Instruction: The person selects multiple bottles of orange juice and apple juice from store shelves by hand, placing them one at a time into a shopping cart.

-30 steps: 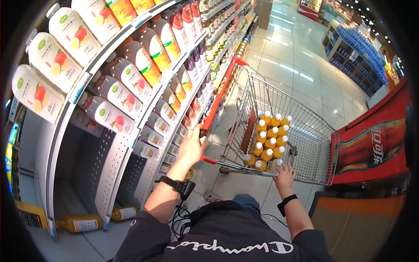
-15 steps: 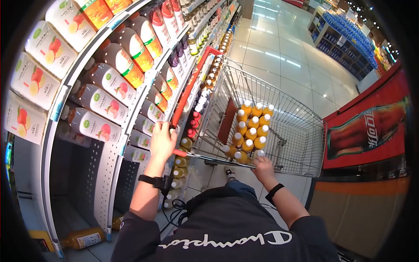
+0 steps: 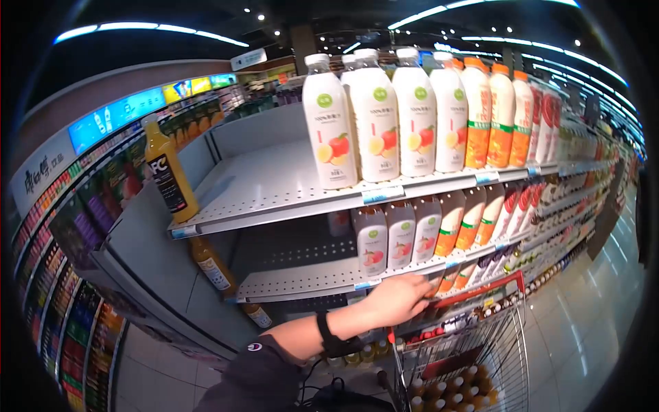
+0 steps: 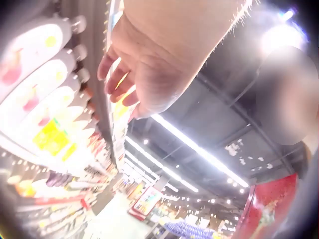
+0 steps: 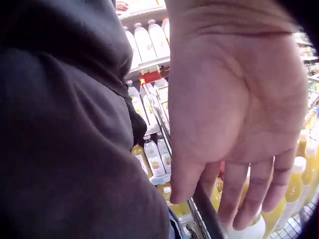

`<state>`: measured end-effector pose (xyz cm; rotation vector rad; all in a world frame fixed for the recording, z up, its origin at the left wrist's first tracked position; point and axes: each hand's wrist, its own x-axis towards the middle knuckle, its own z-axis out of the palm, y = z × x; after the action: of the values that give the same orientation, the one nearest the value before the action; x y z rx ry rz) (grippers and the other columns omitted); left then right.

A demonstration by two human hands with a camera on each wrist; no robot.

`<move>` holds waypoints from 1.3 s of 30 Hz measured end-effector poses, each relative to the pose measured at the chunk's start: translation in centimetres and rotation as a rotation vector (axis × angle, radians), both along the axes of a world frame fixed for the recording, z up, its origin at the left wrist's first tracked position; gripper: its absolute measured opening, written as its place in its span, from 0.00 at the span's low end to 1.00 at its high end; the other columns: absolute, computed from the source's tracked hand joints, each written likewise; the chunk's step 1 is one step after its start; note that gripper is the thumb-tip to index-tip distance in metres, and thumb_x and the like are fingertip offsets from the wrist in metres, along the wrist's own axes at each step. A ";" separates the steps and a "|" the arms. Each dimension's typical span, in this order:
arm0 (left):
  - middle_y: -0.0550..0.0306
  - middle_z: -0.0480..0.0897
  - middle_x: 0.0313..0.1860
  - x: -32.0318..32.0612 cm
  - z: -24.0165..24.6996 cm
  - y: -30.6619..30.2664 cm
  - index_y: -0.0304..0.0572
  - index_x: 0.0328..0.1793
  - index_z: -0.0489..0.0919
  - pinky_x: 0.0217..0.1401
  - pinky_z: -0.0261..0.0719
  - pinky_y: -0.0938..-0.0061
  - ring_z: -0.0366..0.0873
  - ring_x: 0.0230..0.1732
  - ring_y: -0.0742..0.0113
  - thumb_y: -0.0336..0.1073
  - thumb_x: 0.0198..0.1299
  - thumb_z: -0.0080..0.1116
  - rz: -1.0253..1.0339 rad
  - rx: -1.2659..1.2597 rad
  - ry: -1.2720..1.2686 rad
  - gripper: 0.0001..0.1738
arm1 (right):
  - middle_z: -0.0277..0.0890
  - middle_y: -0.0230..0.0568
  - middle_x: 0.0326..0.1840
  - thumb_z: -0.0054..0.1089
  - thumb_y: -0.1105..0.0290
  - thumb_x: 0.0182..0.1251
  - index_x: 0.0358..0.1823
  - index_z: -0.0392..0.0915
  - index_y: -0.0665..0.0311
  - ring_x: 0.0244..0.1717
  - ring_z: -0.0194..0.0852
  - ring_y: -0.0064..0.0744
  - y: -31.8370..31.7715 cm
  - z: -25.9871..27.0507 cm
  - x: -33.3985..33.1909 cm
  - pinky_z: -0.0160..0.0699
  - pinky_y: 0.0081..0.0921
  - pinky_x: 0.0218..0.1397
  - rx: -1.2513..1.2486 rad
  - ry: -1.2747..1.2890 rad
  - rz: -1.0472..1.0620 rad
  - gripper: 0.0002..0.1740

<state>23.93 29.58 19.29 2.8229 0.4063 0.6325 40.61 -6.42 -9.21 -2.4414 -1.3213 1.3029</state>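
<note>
In the head view my left hand (image 3: 397, 300) reaches across in front of the shelves, over the near corner of the shopping cart with its red bar (image 3: 480, 291). Its fingers look loosely bent in the left wrist view, with nothing between them. The right wrist view has my right hand (image 5: 234, 104) palm toward the camera, fingers pointing down beside the cart's dark handle (image 5: 208, 214). Its fingertips overlap bottles of yellow juice (image 5: 295, 184) inside the cart. White-capped juice bottles (image 3: 458, 390) stand grouped in the cart. The head view leaves out my right hand.
A yellow juice bottle (image 3: 168, 172) stands at the left end of the top shelf (image 3: 274, 202); another juice bottle (image 3: 211, 268) is below it. White juice bottles (image 3: 329, 130) line the top shelf, with peach-labelled bottles (image 3: 372, 242) underneath. Tiled floor (image 3: 583, 309) lies to the right.
The head view has swung up and left to face the shelves. The cart now appears low in it, and my right hand has dropped out of it. My left hand's fingers no longer wrap the red bar.
</note>
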 end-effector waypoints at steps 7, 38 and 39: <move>0.37 0.71 0.66 -7.5 15.0 7.8 0.37 0.67 0.71 0.71 0.69 0.53 0.70 0.68 0.38 0.31 0.57 0.69 0.471 0.416 -0.788 0.31 | 0.85 0.56 0.43 0.73 0.56 0.65 0.64 0.79 0.61 0.47 0.87 0.51 4.1 10.3 3.4 0.83 0.46 0.51 0.106 0.137 0.096 0.29; 0.23 0.64 0.72 -8.4 14.6 15.8 0.27 0.84 0.40 0.80 0.63 0.49 0.61 0.77 0.29 0.40 0.56 0.76 0.414 0.084 -0.918 0.64 | 0.86 0.55 0.38 0.58 0.56 0.64 0.43 0.85 0.64 0.42 0.86 0.56 39.7 62.9 -5.7 0.84 0.46 0.48 1.467 -1.185 0.325 0.19; 0.28 0.65 0.71 -8.3 14.5 15.7 0.28 0.83 0.49 0.79 0.61 0.49 0.58 0.78 0.32 0.38 0.55 0.76 0.427 0.251 -1.011 0.58 | 0.85 0.54 0.34 0.57 0.58 0.66 0.40 0.83 0.66 0.37 0.85 0.56 36.4 61.9 -5.3 0.83 0.44 0.43 1.543 -1.136 0.364 0.17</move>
<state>15.62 45.32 33.83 2.1798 0.7308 2.1372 35.35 29.96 52.68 -1.5103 -1.7816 -1.1370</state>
